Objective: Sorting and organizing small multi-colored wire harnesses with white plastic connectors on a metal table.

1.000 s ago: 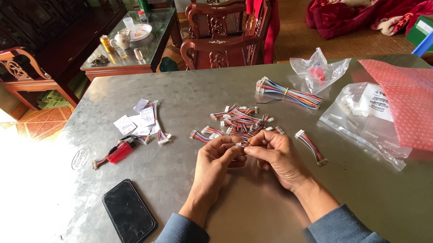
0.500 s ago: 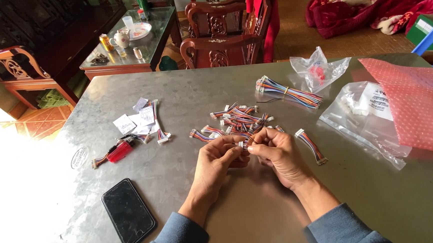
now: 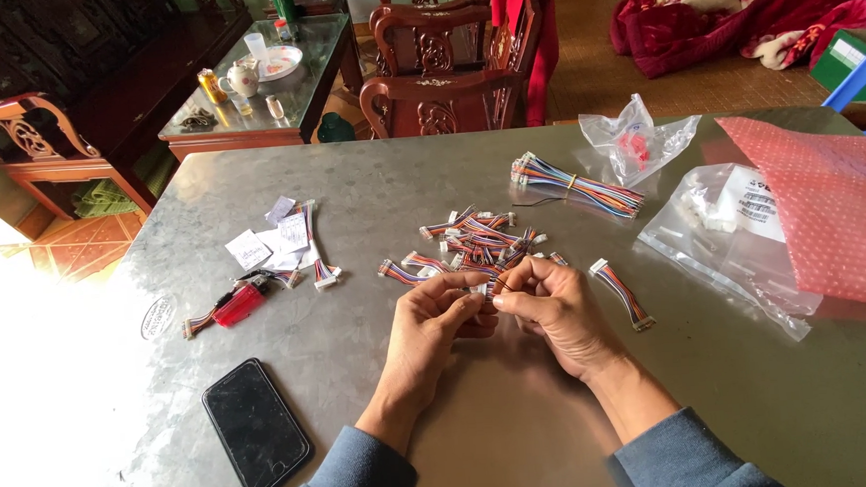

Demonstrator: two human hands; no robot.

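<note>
**A:** ok so what are the hands actually doing here?

**B:** Both are pinched on one short wire harness [image 3: 491, 286], a little bundle of coloured wires. The left hand [image 3: 428, 329] has its fingertips closed on one end, the right hand [image 3: 555, 311] has thumb and forefinger closed on the other end. Hands are touching at the fingertips, just above the grey metal table [image 3: 429, 174], near its middle.

**A:** and the rest of the wires?

**B:** There's a loose pile of the same short harnesses [image 3: 473, 241] right behind the fingers, basically touching distance. One single harness [image 3: 621, 294] lies just right of the right hand. A longer bundle of wires [image 3: 578, 184] tied with a band sits further back.

**A:** what else is on the table?

**B:** A black phone [image 3: 256, 427] face up, left of the left forearm. A red lighter [image 3: 239, 304] further left, with some paper slips [image 3: 270, 239] behind it. On the right side a clear plastic bag [image 3: 728, 230], a pink bubble-wrap sheet [image 3: 832, 209] partly over it, and a small bag with red bits [image 3: 637, 141] at the back.

**A:** connector plugged in or not?

**B:** Can't tell, fingers cover it.
</note>
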